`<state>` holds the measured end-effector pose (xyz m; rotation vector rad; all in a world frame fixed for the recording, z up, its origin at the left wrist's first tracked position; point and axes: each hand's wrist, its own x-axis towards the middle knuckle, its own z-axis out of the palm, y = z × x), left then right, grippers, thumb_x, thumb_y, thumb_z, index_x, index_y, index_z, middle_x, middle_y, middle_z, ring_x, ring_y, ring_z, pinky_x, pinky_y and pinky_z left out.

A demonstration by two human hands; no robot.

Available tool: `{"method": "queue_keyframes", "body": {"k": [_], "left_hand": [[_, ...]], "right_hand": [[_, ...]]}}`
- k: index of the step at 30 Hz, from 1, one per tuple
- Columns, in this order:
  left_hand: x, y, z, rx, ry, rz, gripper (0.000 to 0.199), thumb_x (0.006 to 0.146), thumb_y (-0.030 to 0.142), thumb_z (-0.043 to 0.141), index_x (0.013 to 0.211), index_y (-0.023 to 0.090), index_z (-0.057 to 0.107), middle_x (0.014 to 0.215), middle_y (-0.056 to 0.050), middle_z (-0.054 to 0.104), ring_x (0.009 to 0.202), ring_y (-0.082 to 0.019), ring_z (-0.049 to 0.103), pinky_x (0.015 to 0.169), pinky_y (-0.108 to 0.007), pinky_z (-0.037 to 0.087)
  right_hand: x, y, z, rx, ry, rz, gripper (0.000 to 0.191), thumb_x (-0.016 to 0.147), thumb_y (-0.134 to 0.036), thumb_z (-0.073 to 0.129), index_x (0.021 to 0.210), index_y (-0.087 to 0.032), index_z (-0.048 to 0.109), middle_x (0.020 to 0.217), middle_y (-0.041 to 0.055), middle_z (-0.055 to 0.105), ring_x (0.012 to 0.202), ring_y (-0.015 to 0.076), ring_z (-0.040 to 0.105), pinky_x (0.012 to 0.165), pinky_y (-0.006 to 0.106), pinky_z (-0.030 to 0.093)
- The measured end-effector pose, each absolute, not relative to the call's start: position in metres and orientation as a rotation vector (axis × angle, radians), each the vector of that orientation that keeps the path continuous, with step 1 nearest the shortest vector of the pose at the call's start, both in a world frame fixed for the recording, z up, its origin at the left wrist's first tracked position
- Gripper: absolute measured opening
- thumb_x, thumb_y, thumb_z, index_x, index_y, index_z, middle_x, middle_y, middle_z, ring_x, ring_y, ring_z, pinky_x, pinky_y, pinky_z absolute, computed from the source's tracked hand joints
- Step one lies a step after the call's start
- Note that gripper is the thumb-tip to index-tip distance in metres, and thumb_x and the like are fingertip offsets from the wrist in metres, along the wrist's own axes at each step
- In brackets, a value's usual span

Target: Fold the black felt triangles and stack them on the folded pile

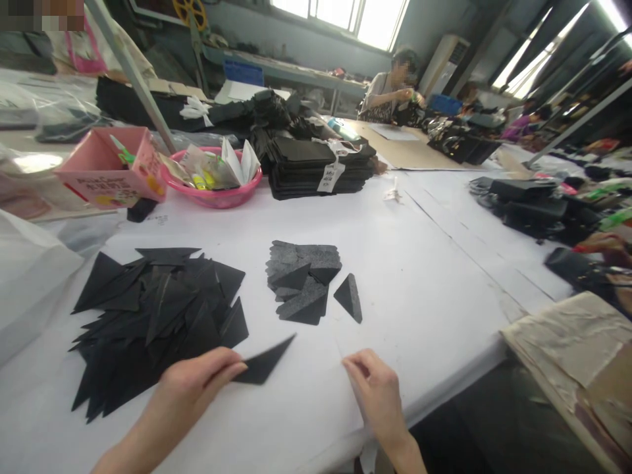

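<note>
My left hand [205, 378] pinches a black triangular piece [265, 364] by one corner, just above the white tabletop. To its left lies a heap of black triangular pieces [162, 303], loosely overlapping. My right hand [372, 382] is closed in a pinch over the table's near side; a thin pale line shows at its fingertips, too faint to name. Beyond the hands, in the middle, sits a smaller stack of black pieces with grey strips [301, 280]. A single black triangle with a grey edge [350, 299] lies apart, just right of that stack.
Toward the back left stand a pink box [111, 171] and a pink basket [212, 194] with papers and small items. Beside them is a tied stack of black panels [316, 168]. Black goods [538, 204] lie at the right. Another person [392, 92] sits farther back.
</note>
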<state>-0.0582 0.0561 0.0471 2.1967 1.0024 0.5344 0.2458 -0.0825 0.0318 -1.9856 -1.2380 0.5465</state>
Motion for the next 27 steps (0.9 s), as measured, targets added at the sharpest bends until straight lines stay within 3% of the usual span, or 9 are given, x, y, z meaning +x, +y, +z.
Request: {"method": "queue_keyframes", "body": {"k": [3,5,8,13,18,22,25,27], "left_hand": [[-0.093,0.080,0.054,2.026,1.720,0.812,0.030,0.097,0.051,0.052,0.106,0.026,0.065,0.068,0.007,0.060,0.063,-0.014,0.061,0.057,-0.021,0.049],[-0.107,0.089,0.053,2.158,2.047,0.964,0.028,0.095,0.047,0.055,0.112,0.027,0.065,0.093,0.003,0.066,0.085,-0.022,0.065,0.074,-0.036,0.056],[-0.104,0.088,0.046,2.442,2.040,1.083,0.028,0.092,0.040,0.064,0.115,0.024,0.065,0.118,-0.005,0.061,0.113,-0.033,0.056,0.097,-0.054,0.049],[-0.059,0.058,0.034,2.525,1.344,0.996,0.014,0.097,0.025,0.056,0.107,0.020,0.065,0.109,-0.008,0.060,0.108,-0.027,0.057,0.097,-0.044,0.048],[-0.016,0.022,0.039,2.360,0.932,0.830,0.017,0.101,0.016,0.048,0.109,0.018,0.062,0.104,-0.007,0.060,0.098,-0.019,0.059,0.081,-0.030,0.051],[0.006,-0.002,0.038,2.340,0.770,0.735,0.019,0.102,0.017,0.044,0.103,0.018,0.063,0.089,-0.005,0.059,0.083,-0.017,0.059,0.070,-0.026,0.049],[0.016,-0.014,0.028,2.440,0.705,0.650,0.021,0.102,0.017,0.043,0.093,0.017,0.062,0.080,-0.003,0.056,0.075,-0.017,0.055,0.065,-0.027,0.046],[0.019,-0.018,0.019,2.529,0.692,0.606,0.022,0.102,0.017,0.044,0.088,0.016,0.061,0.078,-0.003,0.055,0.073,-0.018,0.052,0.063,-0.029,0.045]], "right_hand": [[0.279,-0.046,0.032,-2.059,-1.024,0.348,0.044,0.091,-0.058,0.050,0.095,-0.018,0.067,0.094,0.0084,0.067,0.079,0.0190,0.061,0.071,0.030,0.047],[0.294,-0.019,0.026,-2.098,-0.943,0.295,0.052,0.087,-0.060,0.053,0.109,-0.015,0.065,0.103,0.0127,0.065,0.081,0.0210,0.062,0.071,0.032,0.047],[0.301,0.017,0.013,-2.126,-0.870,0.300,0.058,0.077,-0.056,0.065,0.117,-0.014,0.063,0.103,0.0131,0.065,0.087,0.0237,0.061,0.075,0.035,0.046],[0.295,0.028,0.012,-2.025,-0.807,0.501,0.058,0.078,-0.050,0.063,0.123,-0.013,0.060,0.092,0.0105,0.069,0.085,0.0238,0.064,0.078,0.038,0.050],[0.275,-0.028,0.048,-1.794,-0.885,0.895,0.051,0.084,-0.052,0.059,0.120,-0.016,0.064,0.100,0.0093,0.072,0.090,0.0227,0.068,0.079,0.035,0.056],[0.240,-0.078,0.064,-1.652,-1.157,1.384,0.043,0.088,-0.034,0.059,0.130,-0.024,0.060,0.093,0.0033,0.072,0.085,0.0211,0.068,0.078,0.036,0.058],[0.218,-0.100,0.058,-1.749,-1.418,1.279,0.043,0.090,-0.019,0.051,0.132,-0.027,0.058,0.111,0.0033,0.069,0.100,0.0201,0.067,0.091,0.035,0.055],[0.210,-0.108,0.049,-1.844,-1.567,1.071,0.046,0.090,-0.015,0.047,0.133,-0.029,0.056,0.118,0.0034,0.067,0.104,0.0191,0.066,0.092,0.033,0.054]]}}
